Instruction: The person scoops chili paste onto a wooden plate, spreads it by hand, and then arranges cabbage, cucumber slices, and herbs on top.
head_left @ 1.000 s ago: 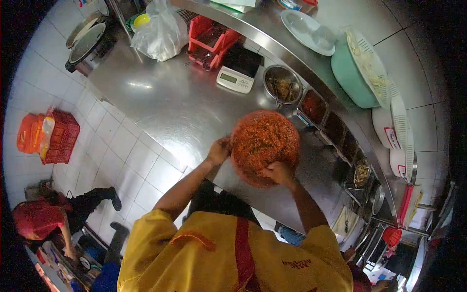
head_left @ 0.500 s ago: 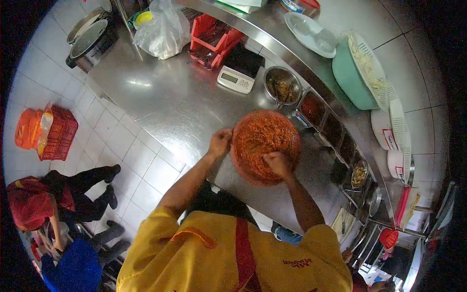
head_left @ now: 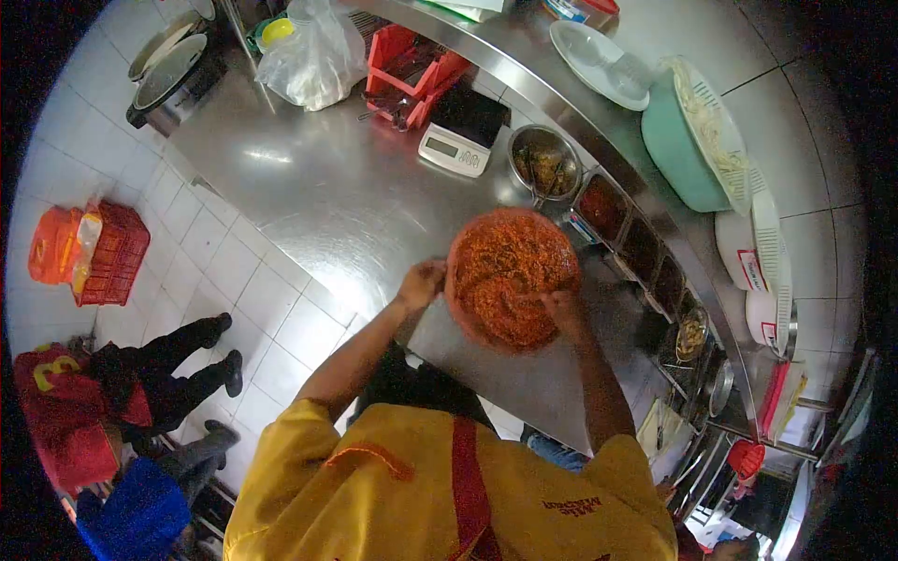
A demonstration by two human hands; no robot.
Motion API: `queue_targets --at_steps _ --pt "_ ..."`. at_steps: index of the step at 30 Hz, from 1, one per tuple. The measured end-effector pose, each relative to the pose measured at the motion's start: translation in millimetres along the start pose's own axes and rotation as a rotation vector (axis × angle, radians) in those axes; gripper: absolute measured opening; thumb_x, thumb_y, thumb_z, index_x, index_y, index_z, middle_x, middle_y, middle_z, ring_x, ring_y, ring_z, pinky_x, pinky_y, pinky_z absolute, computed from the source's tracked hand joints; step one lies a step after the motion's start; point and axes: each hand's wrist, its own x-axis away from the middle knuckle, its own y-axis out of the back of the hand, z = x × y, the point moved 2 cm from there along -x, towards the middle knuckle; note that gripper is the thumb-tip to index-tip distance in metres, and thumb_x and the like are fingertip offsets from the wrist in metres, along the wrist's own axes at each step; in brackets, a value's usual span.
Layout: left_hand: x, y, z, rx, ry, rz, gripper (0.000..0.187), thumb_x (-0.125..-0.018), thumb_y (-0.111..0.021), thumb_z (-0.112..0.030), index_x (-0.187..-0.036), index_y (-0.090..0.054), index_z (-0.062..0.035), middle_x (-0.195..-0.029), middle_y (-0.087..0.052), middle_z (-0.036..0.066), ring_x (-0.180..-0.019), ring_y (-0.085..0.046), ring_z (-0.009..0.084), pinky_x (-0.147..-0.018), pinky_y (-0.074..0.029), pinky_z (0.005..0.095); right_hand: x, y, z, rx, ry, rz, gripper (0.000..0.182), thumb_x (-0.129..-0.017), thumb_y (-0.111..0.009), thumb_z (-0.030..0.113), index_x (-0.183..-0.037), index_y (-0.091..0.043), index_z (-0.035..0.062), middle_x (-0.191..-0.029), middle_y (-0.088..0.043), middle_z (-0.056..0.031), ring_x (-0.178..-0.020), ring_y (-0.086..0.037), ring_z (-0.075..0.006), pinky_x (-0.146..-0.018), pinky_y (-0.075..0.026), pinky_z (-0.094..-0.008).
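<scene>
A round terracotta-coloured bowl [head_left: 475,325] stands on the steel counter, full of a chunky red-orange chilli mixture [head_left: 510,271]. My left hand [head_left: 424,283] is closed on the bowl's left rim. Over the right side of the mixture, my right hand [head_left: 564,310] is closed around what looks like the thin handle of a stirring utensil [head_left: 533,297]. The utensil's far end is sunk in the mixture, so its kind is hidden. A curved furrow runs through the mixture beside it.
Behind the bowl are a metal bowl [head_left: 544,164] with food and utensils, a digital scale [head_left: 454,150] and red bins [head_left: 412,79]. Seasoning containers [head_left: 603,208] line the right side below a steel shelf [head_left: 524,79]. People sit at lower left, near a red crate [head_left: 117,257].
My right hand has moved right and slightly up, from over the mixture towards the bowl's right rim. The mixture's surface has shifted. My left hand stays at the rim; a person at left has leaned.
</scene>
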Motion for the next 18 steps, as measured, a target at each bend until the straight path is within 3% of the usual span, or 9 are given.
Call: queue_targets --at_steps 2,4,5,8,10,12,14,15,18 --pt "2.8 -0.3 12.7 -0.067 0.209 0.106 0.042 -0.096 -0.054 -0.039 -0.112 -0.062 -0.0020 -0.091 -0.066 0.006 -0.078 -0.060 0.0140 -0.069 -0.050 0.0298 -4.9 -4.1 0.9 -0.057 0.000 -0.072 0.038 -0.096 -0.052 0.037 -0.085 -0.070 0.0053 -0.074 -0.067 -0.0107 -0.061 -0.061 -0.0216 -0.061 -0.048 -0.0376" --pt "-14.5 4.5 35.4 -0.067 -0.059 0.097 0.035 -0.098 -0.050 -0.032 -0.108 -0.063 -0.0014 -0.083 -0.063 0.004 -0.068 -0.056 0.0121 -0.062 -0.048 0.0270 0.8 -19.0 39.3 0.175 -0.078 0.133 0.045 -0.092 -0.053 0.044 -0.073 -0.067 0.0063 -0.076 -0.066 -0.0156 -0.065 -0.061 -0.0282 -0.064 -0.047 -0.0410" --pt "-16.2 4.9 38.0 -0.062 -0.187 0.092 0.032 -0.099 -0.049 -0.029 -0.106 -0.064 -0.0011 -0.079 -0.062 0.002 -0.063 -0.054 0.0111 -0.058 -0.047 0.0257 7.4 -21.4 46.2 0.140 0.049 0.202 0.045 -0.091 -0.054 0.044 -0.074 -0.067 0.0042 -0.070 -0.065 -0.0166 -0.060 -0.060 -0.0300 -0.062 -0.047 -0.0429" --pt "-24.9 3.7 40.8 0.032 -0.069 -0.066 0.033 -0.098 -0.051 -0.031 -0.108 -0.064 -0.0015 -0.083 -0.063 0.003 -0.064 -0.055 0.0119 -0.060 -0.048 0.0256 7.1 -14.6 -26.1 -0.375 0.115 0.028 0.040 -0.092 -0.060 0.040 -0.085 -0.070 0.0017 -0.073 -0.066 -0.0137 -0.063 -0.062 -0.0201 -0.063 -0.049 -0.0375" --pt "-11.5 -1.8 31.3 0.087 -0.037 -0.066 0.035 -0.098 -0.051 -0.033 -0.111 -0.062 -0.0023 -0.085 -0.065 0.004 -0.068 -0.057 0.0121 -0.061 -0.048 0.0267 -17.4 -14.2 -13.6 -0.146 -0.030 -0.087 0.041 -0.091 -0.061 0.041 -0.085 -0.070 0.0011 -0.071 -0.065 -0.0156 -0.063 -0.062 -0.0205 -0.063 -0.049 -0.0380" --pt "0.5 -4.3 23.2 0.035 0.019 -0.027 0.037 -0.097 -0.051 -0.034 -0.113 -0.062 -0.0028 -0.085 -0.065 0.004 -0.068 -0.057 0.0122 -0.061 -0.048 0.0272 -18.8 -25.1 0.9 -0.006 0.011 -0.082 0.044 -0.091 -0.061 0.042 -0.084 -0.069 0.0000 -0.068 -0.064 -0.0158 -0.061 -0.061 -0.0204 -0.062 -0.048 -0.0379" --pt "1.7 -0.8 17.4 -0.109 0.077 0.032 0.038 -0.097 -0.051 -0.035 -0.113 -0.063 -0.0030 -0.084 -0.065 0.003 -0.065 -0.056 0.0120 -0.060 -0.048 0.0273 -8.7 -31.6 16.2 0.073 0.256 0.043 0.047 -0.090 -0.060 0.044 -0.080 -0.068 -0.0014 -0.064 -0.061 -0.0145 -0.058 -0.058 -0.0198 -0.058 -0.047 -0.0374" --pt "0.3 3.2 14.6 -0.116 0.026 0.050 0.038 -0.097 -0.050 -0.035 -0.113 -0.063 -0.0034 -0.083 -0.065 0.002 -0.063 -0.055 0.0116 -0.059 -0.047 0.0271 -1.8 -15.9 11.9 0.104 0.113 0.163 0.049 -0.090 -0.061 0.044 -0.076 -0.067 -0.0018 -0.060 -0.059 -0.0132 -0.056 -0.056 -0.0178 -0.056 -0.045 -0.0365" --pt "-2.1 10.7 2.1 -0.042 0.000 0.041 0.035 -0.098 -0.048 -0.030 -0.115 -0.063 -0.0034 -0.085 -0.065 0.003 -0.067 -0.055 0.0114 -0.060 -0.047 0.0277 -15.3 1.2 -66.5 -0.114 -0.005 0.061 0.052 -0.090 -0.059 0.047 -0.073 -0.065 -0.0017 -0.061 -0.059 -0.0132 -0.057 -0.057 -0.0209 -0.058 -0.045 -0.0381"
